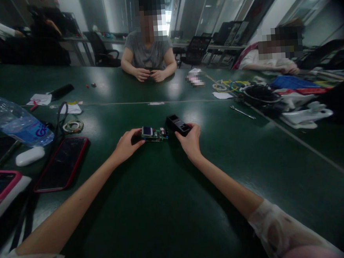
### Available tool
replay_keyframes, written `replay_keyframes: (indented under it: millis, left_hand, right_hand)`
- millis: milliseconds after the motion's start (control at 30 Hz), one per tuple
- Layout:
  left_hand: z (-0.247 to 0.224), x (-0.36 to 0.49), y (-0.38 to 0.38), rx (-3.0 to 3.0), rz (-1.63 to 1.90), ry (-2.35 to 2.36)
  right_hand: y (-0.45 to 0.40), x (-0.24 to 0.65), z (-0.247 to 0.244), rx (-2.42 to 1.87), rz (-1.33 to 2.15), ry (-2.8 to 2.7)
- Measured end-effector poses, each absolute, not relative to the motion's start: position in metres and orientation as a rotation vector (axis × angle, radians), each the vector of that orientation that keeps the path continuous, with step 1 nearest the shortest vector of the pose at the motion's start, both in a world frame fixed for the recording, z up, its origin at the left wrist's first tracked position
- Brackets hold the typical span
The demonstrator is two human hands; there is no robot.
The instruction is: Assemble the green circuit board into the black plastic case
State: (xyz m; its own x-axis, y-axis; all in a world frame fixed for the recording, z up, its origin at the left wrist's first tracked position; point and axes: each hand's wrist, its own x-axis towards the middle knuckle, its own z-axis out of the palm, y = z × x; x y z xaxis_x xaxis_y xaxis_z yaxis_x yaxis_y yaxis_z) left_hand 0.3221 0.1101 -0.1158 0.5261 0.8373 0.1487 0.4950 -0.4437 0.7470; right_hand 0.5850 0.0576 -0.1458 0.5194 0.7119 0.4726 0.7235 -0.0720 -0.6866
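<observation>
In the middle of the green table, my left hand (128, 144) pinches the left end of a green circuit board (156, 134) that carries a small screen. My right hand (191, 140) grips a black rectangular plastic case (178, 124) with cut-outs in its upper face. Its fingers wrap the case's near right end. The board and the case are close together but apart, with a narrow gap between them. Most fingertips of both hands are hidden behind what they hold.
To the left are a water bottle (15, 120), a red-edged phone (63, 164), a white earbud case (30, 156) and a bracelet (73, 127). A wrench (243, 112) and piled cables (259, 95) lie at the right. A person (149, 52) sits opposite.
</observation>
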Motion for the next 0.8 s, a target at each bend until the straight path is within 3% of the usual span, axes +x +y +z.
replay_keyframes:
  millis: [500,800]
  left_hand:
    - [-0.12,0.322,0.113,2.148,0.678,1.085]
    - [-0.12,0.322,0.111,2.154,0.7,1.082]
  right_hand:
    - [0.061,0.588,-0.15,-1.71,0.003,-1.196]
    - [0.048,0.567,-0.13,-1.368,0.121,-1.377]
